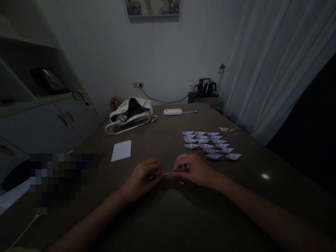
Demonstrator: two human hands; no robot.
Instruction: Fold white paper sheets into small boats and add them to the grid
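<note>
My left hand (143, 176) and my right hand (194, 169) meet over the dark table (168, 210), both pinching a small folded piece of white paper (168, 174) between their fingertips. The paper is mostly hidden by the fingers. Just beyond my right hand lie several folded paper boats (210, 144) set out in rows. A flat white sheet of paper (121, 151) rests on the table beyond my left hand.
A white handbag (130, 113) and a white power bank (173, 111) with a cable lie at the table's far end. A kettle (206, 86) stands on a small stand by the curtain (275, 63). Cabinets and shelves (39, 115) line the left side.
</note>
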